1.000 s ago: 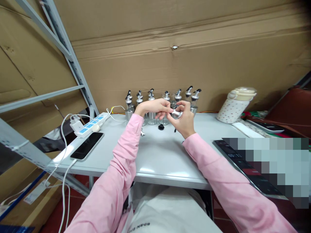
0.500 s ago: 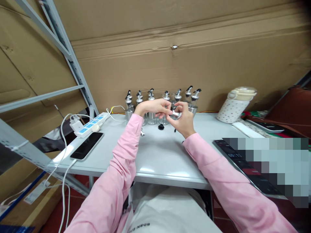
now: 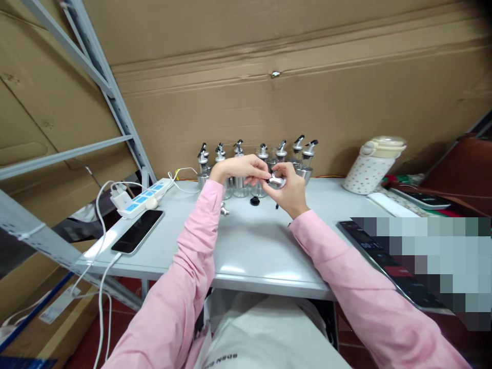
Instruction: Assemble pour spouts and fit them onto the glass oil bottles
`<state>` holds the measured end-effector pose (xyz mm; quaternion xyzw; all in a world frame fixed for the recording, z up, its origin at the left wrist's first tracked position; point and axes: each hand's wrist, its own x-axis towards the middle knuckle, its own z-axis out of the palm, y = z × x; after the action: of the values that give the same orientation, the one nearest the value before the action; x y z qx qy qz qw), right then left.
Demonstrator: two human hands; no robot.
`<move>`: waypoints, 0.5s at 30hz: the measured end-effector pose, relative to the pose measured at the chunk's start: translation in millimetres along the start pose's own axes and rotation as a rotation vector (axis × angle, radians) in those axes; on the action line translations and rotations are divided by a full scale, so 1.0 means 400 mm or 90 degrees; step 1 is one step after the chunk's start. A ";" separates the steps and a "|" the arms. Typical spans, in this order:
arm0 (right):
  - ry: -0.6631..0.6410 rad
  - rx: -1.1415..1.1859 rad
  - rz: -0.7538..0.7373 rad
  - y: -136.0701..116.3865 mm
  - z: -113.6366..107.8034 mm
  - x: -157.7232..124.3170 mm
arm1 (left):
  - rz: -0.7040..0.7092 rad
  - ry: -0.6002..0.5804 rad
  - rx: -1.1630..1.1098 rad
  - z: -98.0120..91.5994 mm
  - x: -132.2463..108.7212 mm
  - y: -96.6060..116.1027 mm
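Observation:
My right hand (image 3: 289,188) pinches a silver pourer spout (image 3: 277,181) between thumb and fingers, above the table. At the spout's left end my left hand (image 3: 248,168) closes thumb and forefinger on a small black piece (image 3: 269,177), whose shape is mostly hidden. Below the hands lie a round black stopper (image 3: 254,201) and a tiny black part (image 3: 277,206). A loose silver spout piece (image 3: 224,209) rests beside my left sleeve. Behind the hands stand several glass oil bottles (image 3: 241,189) with silver pourers and black flip lids, partly covered by my hands.
On the left of the table (image 3: 253,251) are a phone (image 3: 138,233) and a power strip (image 3: 144,197) with white cables. To the right stand a spotted white tumbler (image 3: 369,169) and a device with a timer display (image 3: 369,246). Cardboard (image 3: 238,102) backs the table.
The spout has turned slightly in my right hand, and a dark piece now shows at its left end by my left fingertips. Both hands stay in nearly the same place.

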<state>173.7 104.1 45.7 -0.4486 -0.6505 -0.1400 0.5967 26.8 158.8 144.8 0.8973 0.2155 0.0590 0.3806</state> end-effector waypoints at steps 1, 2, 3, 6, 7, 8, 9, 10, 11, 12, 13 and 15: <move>-0.001 0.002 0.001 0.000 0.000 0.000 | 0.001 0.000 0.000 0.000 0.001 -0.001; -0.002 0.002 0.002 0.000 0.000 0.000 | 0.000 0.000 0.000 0.000 0.003 -0.001; -0.003 0.003 0.003 -0.001 -0.001 0.000 | -0.001 -0.001 0.001 0.000 0.004 -0.001; -0.003 0.005 0.000 -0.003 -0.002 0.001 | -0.001 0.001 0.004 0.001 0.006 -0.001; -0.003 0.006 -0.003 -0.003 -0.002 0.001 | -0.001 0.003 0.007 0.001 0.006 -0.001; -0.003 0.005 -0.009 -0.004 -0.002 0.001 | -0.001 0.005 0.011 0.002 0.006 -0.001; -0.003 0.003 -0.014 -0.004 -0.002 0.002 | -0.002 0.007 0.016 0.003 0.006 0.000; -0.003 0.000 -0.020 -0.005 -0.002 0.002 | -0.002 0.009 0.023 0.004 0.005 0.001; -0.003 -0.003 -0.024 -0.005 -0.002 0.002 | -0.002 0.013 0.028 0.005 0.004 0.002; -0.002 -0.007 -0.025 -0.006 -0.002 0.002 | -0.002 0.015 0.034 0.006 0.004 0.004; 0.000 -0.011 -0.023 -0.006 -0.002 0.002 | -0.004 0.017 0.039 0.007 0.003 0.007; 0.007 -0.017 -0.014 -0.007 -0.002 0.001 | -0.007 0.017 0.046 0.010 0.002 0.011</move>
<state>172.2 102.3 47.4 -0.4488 -0.6500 -0.1576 0.5926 30.3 153.9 145.0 0.9083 0.2276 0.0608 0.3456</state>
